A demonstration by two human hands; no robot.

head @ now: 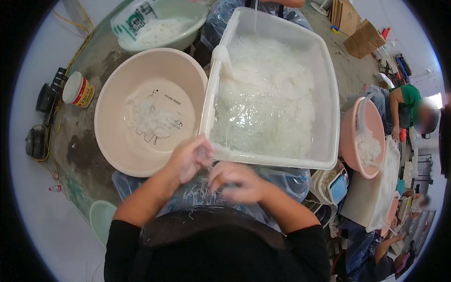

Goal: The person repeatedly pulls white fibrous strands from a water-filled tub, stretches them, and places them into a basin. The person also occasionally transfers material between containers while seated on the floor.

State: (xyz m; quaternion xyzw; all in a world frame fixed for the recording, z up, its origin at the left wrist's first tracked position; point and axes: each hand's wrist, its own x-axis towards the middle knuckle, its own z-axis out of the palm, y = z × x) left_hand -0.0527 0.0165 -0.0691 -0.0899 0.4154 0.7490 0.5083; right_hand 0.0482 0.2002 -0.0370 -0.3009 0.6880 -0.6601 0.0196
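My left hand (192, 155) is raised at the near left corner of a white rectangular plastic tub (273, 160), its fingers curled. Beside it, over my lap, my right hand (236, 181) is bent and blurred by motion. Whether fine strands lie between the fingers of either hand is too blurred to tell. Water fills much of the tub, with a mass of pale, stringy fibres (267, 70) in it. Left of the tub stands a round beige plastic basin (109, 116). A small heap of wet white shreds (155, 120) lies on its bottom.
A pale green basin (190, 35) with white shreds stands at the far left. Clear plastic sheeting (292, 179) covers my lap, with stray shreds on it. A lidded bucket (79, 90) is on the floor. To the right, co-workers sit by a pink basin (347, 137).
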